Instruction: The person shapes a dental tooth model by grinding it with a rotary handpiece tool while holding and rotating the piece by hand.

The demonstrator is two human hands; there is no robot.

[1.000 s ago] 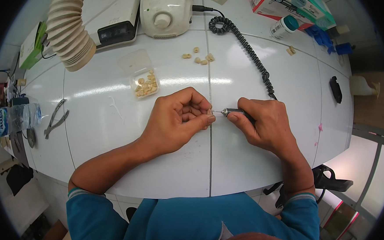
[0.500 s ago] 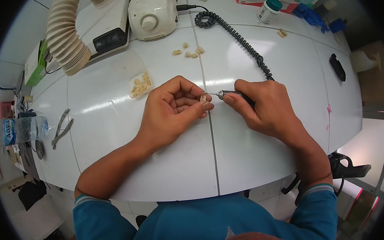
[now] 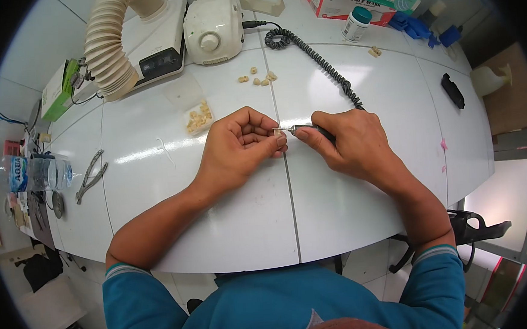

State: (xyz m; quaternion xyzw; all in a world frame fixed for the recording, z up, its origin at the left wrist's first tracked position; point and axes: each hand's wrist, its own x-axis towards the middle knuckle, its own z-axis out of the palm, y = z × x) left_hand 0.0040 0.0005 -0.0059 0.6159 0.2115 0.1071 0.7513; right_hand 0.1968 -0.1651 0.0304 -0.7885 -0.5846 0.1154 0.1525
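My left hand (image 3: 229,151) pinches a small cream-coloured dental crown (image 3: 278,131) between thumb and fingertips, with its other fingers curled behind. Wrapped in my right hand (image 3: 358,137) is a dark rotary handpiece (image 3: 323,132), its metal nose pointing left. The thin bur at its tip reaches the crown; whether it touches cannot be made out. A coiled black cord (image 3: 330,66) runs from behind my right hand up to a cream control unit (image 3: 219,34) with a round knob. Beyond my left hand, a clear plastic box (image 3: 211,122) holds several similar cream pieces.
Several loose cream pieces (image 3: 264,82) lie beyond my hands. Pliers (image 3: 89,178) and a water bottle (image 3: 41,172) are at left. A ribbed hose (image 3: 108,50) hangs back left. A jar (image 3: 356,26) and face mask box (image 3: 320,4) stand back right; a black object (image 3: 453,91) lies right.
The view has shifted slightly, so the table things sit a little differently in frame. Both hands keep their grips, with the bur still at the crown.
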